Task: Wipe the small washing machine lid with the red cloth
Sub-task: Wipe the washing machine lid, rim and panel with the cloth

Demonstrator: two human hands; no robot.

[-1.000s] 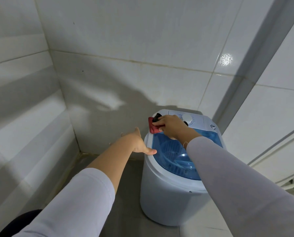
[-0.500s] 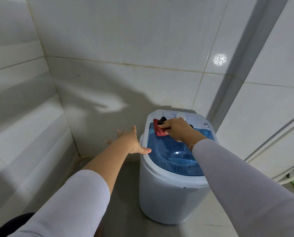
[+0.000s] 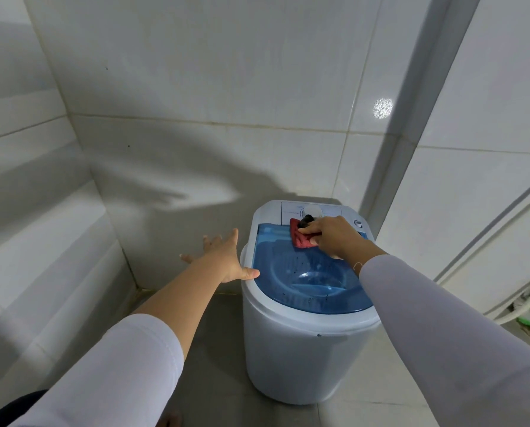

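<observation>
Since the earlier frame, the red cloth has slid from the back left corner toward the middle of the blue lid, near the control panel. The right hand presses on it, fingers clenched around it. Most of the unwiped lid lies toward the person from this hand (the lid's long axis runs front to back), so I judge the next stroke should pull nearer. The left hand is released, its thumb resting on the washing machine rim.

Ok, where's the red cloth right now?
The red cloth lies under the right hand at the far end of the blue lid, just below the control panel.
</observation>
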